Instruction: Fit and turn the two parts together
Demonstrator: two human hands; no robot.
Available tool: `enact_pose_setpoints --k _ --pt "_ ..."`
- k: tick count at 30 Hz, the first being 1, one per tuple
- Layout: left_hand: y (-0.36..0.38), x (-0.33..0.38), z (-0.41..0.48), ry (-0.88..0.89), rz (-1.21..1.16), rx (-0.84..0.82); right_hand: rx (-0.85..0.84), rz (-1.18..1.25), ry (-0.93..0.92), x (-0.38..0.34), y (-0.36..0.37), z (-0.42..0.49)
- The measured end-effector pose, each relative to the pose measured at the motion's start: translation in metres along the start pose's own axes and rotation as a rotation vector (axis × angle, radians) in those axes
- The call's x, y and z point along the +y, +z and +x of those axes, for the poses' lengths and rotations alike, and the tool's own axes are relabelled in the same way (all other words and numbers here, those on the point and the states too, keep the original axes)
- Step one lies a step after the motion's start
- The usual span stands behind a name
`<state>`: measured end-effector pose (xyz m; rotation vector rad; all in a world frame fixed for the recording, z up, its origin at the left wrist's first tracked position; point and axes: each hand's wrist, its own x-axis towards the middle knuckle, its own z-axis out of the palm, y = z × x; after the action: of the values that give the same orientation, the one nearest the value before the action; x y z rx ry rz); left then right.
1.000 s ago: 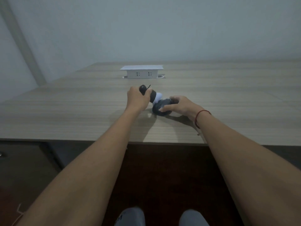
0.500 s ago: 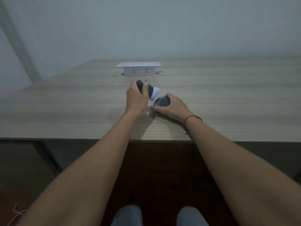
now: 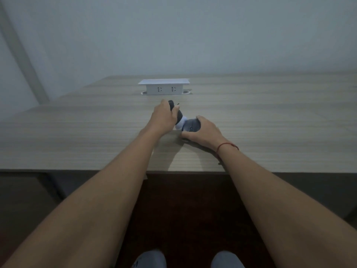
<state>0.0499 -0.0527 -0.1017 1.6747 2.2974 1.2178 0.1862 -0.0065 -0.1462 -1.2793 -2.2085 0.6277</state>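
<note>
Head view, the only one I have: my left hand (image 3: 161, 119) is wrapped around a dark handled tool (image 3: 174, 111), fingers curled tight round its black grip, and the tool is tilted with its black top end sticking up past the knuckles toward the far side of the table. The tool's pale whitish tip (image 3: 181, 123) points down and to the right and sits right against a computer mouse (image 3: 193, 125); I can't tell for sure if tip and mouse actually touch, looks like it. My right hand (image 3: 204, 131) is clamped on that dark grey mouse, fingers curled over its far side and thumb along the near edge, palm low to the wood. The mouse lies on the wooden table (image 3: 77, 132), roughly mid-table, just in front of me and between both hands. A red string bracelet (image 3: 226, 147) sits on the right wrist. Further back, well apart from the hands, a white pop-up socket box (image 3: 164, 88) stands on the tabletop with two outlets facing me. Pale wall (image 3: 193, 35) behind. Below the table edge, two grey shoe tips (image 3: 150, 259) on a dark floor.
</note>
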Motion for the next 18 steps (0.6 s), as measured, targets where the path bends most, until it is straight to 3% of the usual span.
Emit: enact_pose_setpoints --k 4,10,15,18 --pt "0.001 0.01 0.001 0.039 -0.071 0.043 -0.004 0.032 -0.008 0.002 -0.001 0.003" --pt "0.013 -0.001 -0.004 -0.12 0.075 -0.059 0.012 0.078 -0.017 0.002 -0.002 0.0" --pt "0.001 0.007 0.002 -0.068 -0.19 0.056 0.013 0.084 -0.018 0.005 -0.001 0.003" --pt "0.006 0.015 -0.004 0.004 -0.128 0.02 -0.004 0.107 -0.027 0.005 0.0 0.005"
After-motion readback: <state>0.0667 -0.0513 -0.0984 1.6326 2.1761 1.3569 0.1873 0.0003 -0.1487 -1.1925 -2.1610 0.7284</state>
